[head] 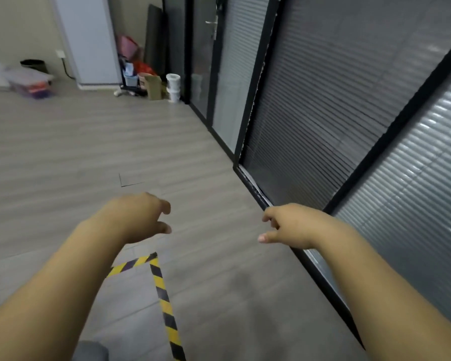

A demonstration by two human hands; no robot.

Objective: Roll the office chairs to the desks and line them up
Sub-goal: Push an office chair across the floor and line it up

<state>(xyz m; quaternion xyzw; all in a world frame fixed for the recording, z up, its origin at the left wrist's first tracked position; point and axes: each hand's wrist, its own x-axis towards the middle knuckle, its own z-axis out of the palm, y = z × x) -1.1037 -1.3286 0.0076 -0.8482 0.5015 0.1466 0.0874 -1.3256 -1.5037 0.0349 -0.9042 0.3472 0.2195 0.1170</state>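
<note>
No office chair or desk shows in the head view. My left hand (143,217) is stretched out over the grey wood floor, fingers loosely curled, holding nothing. My right hand (289,225) reaches forward at the same height, close to the base of the glass partition, fingers hanging loosely curled and empty. Both forearms are bare and fill the lower part of the view.
A glass partition (349,113) with blinds and black frames runs along the right, with a door handle (211,23) farther back. Yellow-black tape (164,300) marks the floor below my hands. Boxes, white buckets (173,87) and a plastic bin (34,84) crowd the far wall.
</note>
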